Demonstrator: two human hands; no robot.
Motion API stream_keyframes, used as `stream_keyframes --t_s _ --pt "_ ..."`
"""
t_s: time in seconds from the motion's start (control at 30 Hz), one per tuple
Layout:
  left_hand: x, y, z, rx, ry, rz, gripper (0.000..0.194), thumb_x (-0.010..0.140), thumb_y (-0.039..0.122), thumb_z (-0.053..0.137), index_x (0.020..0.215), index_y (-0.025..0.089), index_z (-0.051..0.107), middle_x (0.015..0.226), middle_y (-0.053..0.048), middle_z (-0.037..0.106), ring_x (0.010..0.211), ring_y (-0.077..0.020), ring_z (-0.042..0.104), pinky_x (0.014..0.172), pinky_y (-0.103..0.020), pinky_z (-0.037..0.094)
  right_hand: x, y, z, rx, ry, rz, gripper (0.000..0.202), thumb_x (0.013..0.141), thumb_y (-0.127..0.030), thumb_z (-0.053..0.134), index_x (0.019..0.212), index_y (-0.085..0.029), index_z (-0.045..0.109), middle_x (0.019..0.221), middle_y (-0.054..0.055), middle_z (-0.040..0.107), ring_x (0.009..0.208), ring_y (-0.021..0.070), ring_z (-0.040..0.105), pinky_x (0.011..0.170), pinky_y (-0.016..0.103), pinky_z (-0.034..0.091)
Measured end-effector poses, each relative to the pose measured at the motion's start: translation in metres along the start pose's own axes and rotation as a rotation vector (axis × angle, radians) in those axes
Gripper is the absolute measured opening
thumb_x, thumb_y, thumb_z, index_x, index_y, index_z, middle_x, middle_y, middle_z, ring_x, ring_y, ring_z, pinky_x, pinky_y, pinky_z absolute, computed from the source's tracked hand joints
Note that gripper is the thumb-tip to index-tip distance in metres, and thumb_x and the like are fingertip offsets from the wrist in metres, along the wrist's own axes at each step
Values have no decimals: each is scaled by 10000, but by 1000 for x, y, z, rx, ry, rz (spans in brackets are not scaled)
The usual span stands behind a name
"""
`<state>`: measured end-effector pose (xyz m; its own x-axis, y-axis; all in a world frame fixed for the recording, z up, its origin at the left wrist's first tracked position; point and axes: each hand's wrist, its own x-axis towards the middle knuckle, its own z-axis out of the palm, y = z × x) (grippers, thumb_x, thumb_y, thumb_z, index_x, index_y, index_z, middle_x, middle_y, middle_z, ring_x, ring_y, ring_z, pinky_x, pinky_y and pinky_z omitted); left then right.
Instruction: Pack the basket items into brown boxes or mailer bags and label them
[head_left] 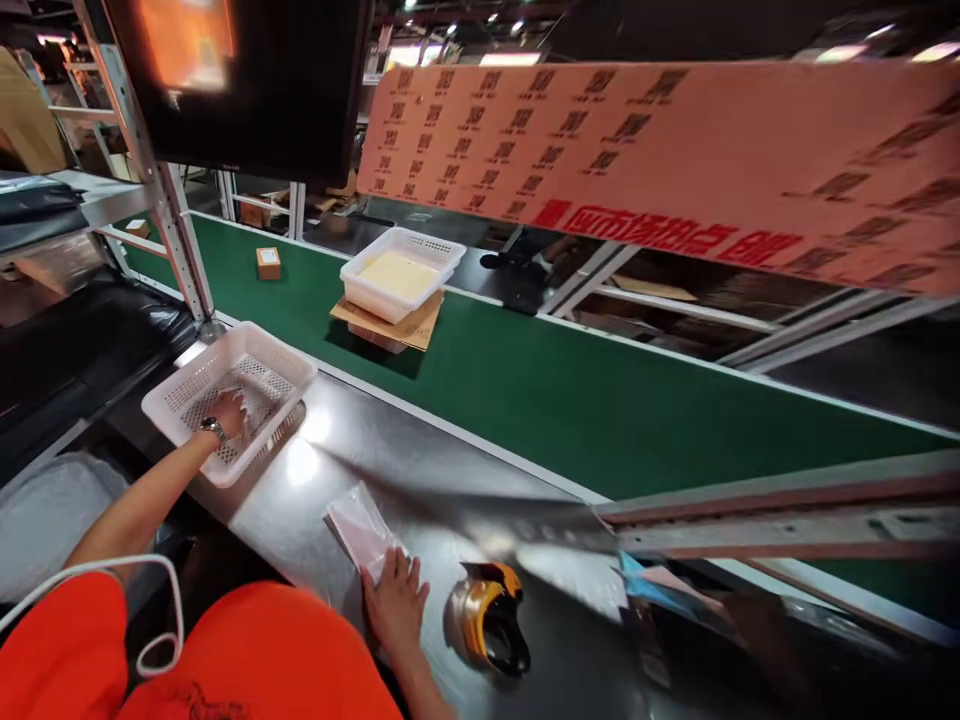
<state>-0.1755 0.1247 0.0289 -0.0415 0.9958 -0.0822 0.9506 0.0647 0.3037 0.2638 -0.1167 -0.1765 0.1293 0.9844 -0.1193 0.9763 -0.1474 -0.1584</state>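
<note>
Steady work calls for only light pressure from the right hand (397, 600), its fingers loosely spread at the near end of the clear packet (360, 526) on the counter (274, 535), while the left hand (229, 411) (its grip cannot be told) reaches inside the white basket (282, 413).

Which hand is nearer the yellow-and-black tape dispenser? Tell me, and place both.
Right. The right hand rests just left of the tape dispenser, at the near end of the clear packet; the left hand is farther off, inside the white basket.
</note>
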Motion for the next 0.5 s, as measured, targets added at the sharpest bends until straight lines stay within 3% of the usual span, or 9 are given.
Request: stream_keyframes --t_s 0.13,0.27,0.4,0.5 --pt "13 -27 13 79 -107 -130 676 918 284 776 1498 -15 597 1674 -361 462 1583 -560 379 1240 -700 365 -6 -14 10 21 96 101 786 1040 -620 362 1625 -148 592 1691 268 526 1644 531 357 1237 805 338" --pt "20 -32 30 119 -185 -37 598 910 324 769 1462 109 684 1724 -288 448 1618 -519 362 1266 -663 344 -10 -31 17 126 177 197 939 951 -814 232 1558 -244 667 1668 265 549 1642 528 371 1214 827 333" --pt "26 -32 31 149 -225 92 345 956 289 712 1257 145 799 1587 -248 616 1515 -491 516 1269 -647 351 0 -53 7 313 224 287 1045 922 -865 222 1499 -114 662 1705 332 456 1682 543 251 1263 844 239" --pt "30 -33 24 142 -237 157 240 981 287 675 1101 150 831 1462 -241 698 1458 -491 569 1247 -651 384 20 -72 -17 547 287 287 990 922 -871 324 1452 -104 657 1718 313 421 1673 510 278 1291 767 305"
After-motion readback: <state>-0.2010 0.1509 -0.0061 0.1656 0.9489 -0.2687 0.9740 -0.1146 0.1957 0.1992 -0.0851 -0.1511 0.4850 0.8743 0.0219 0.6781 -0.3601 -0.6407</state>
